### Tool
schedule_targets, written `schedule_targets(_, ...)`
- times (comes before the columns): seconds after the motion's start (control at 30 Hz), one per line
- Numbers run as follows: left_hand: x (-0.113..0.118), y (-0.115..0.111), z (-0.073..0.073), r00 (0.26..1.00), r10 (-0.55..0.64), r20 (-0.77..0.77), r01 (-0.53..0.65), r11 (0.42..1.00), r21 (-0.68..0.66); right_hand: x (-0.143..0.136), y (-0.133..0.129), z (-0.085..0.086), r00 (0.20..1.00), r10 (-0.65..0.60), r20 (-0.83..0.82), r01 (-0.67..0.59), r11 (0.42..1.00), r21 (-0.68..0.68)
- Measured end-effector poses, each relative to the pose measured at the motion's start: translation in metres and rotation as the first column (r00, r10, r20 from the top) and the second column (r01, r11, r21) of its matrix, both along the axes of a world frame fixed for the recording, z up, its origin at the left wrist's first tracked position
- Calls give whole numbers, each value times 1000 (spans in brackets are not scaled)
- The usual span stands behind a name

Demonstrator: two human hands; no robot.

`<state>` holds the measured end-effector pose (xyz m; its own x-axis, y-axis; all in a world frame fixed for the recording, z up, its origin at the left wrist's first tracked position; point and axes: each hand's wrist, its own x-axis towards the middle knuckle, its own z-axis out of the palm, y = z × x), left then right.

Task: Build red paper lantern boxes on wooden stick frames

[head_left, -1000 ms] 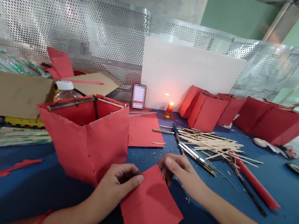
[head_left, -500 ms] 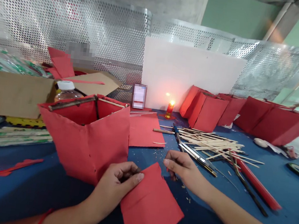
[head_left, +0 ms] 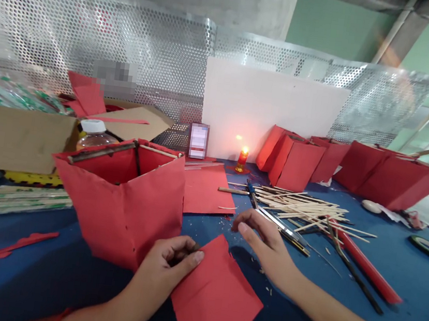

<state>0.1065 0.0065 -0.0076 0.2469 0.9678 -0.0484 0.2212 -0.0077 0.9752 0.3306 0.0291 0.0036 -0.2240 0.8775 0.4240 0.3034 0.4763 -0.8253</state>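
Observation:
My left hand (head_left: 172, 267) pinches the upper left edge of a piece of red paper (head_left: 217, 296) between thumb and curled fingers. The paper has a ragged notch near its top corner and lies tilted close to me. Past its right edge, my right hand (head_left: 263, 242) hovers over the blue table with its thumb apart from the bent fingers and nothing visible between them. A red paper lantern box (head_left: 127, 202), open on top and framed with sticks, stands just behind my left hand. Flat behind it lies a red sheet (head_left: 211, 189).
Right of centre are a pile of thin wooden sticks (head_left: 303, 205), a utility knife (head_left: 284, 226), a red tube (head_left: 366, 262) and green tape (head_left: 428, 248). A lit candle (head_left: 242, 160) burns near several red paper boxes (head_left: 298, 163). A cardboard box (head_left: 17, 139) and bottle (head_left: 94, 134) stand left.
My right hand has opened: its thumb and fingers, close together before, are now spread apart. The left hand keeps its pinch on the red paper. The view has shifted slightly.

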Motion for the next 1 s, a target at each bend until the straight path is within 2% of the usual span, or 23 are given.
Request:
schedule_targets(0.1, 1, 3, -3, 1000, 4, -3, -4, 1000, -15, -3, -8, 5, 986, 115, 118, -119, 992, 29)
schedule_targets(0.2, 1, 5, -4, 1000, 2, -6, -2, 1000, -11, -2, -11, 9, 972, 152, 179, -157, 988, 13)
schedule_targets(0.37, 1, 3, 0, 1000, 0, 1, 0, 1000, -15, 3, -4, 10, 955, 290, 61, -273, 941, -201)
schedule_targets(0.43, 1, 1, 1, 1000, -14, -8, 14, 1000, -22, 5, 3, 4, 966, 258, 8, -250, 944, -216)
schedule_targets(0.57, 1, -3, 3, 997, -59, -47, 59, 998, -8, 7, 16, -9, 996, 60, -63, -69, 986, -149)
schedule_targets(0.63, 1, -3, 3, 997, -59, -52, 59, 998, 2, 5, 15, -9, 995, 8, -96, -18, 994, -108)
schedule_targets(0.73, 0, -2, 2, 998, -50, -49, 51, 999, 19, 0, 3, -3, 998, 37, -55, -40, 998, -54)
schedule_targets(0.83, -1, -3, -1, 995, -79, -68, 83, 995, 55, -5, -10, 1, 988, 117, 103, -121, 992, 37)
schedule_targets(0.93, -1, -3, -3, 991, -105, -85, 111, 991, 74, -7, -14, -2, 972, 107, 207, -134, 984, 121)
schedule_targets(1.0, -1, -4, -4, 990, -109, -86, 116, 990, 78, -7, -12, -5, 970, 100, 223, -128, 985, 114)
